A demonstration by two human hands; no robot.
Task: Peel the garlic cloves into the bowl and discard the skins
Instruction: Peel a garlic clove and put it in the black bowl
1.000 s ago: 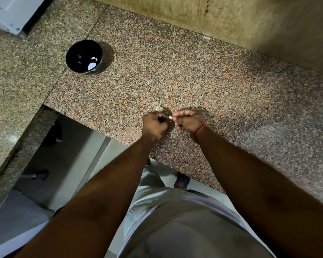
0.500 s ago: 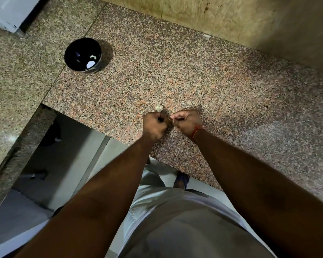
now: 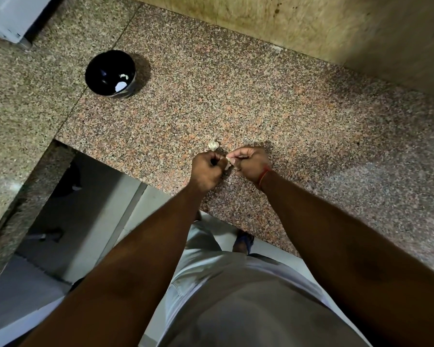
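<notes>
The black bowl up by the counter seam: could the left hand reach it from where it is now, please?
Probably yes. Only bare counter lies between the left hand and the black bowl, but that hand is gripping the garlic clove with the right hand.

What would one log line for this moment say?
step: peeling | left hand: holds garlic clove | right hand: pinches its skin | spare clove: on counter | bowl: apart, far left

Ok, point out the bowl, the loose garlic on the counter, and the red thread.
bowl (image 3: pixel 90 71), head view, left rim.
loose garlic (image 3: pixel 213 145), head view, middle of the piece.
red thread (image 3: pixel 263 176), head view, strand across the right wrist.
</notes>
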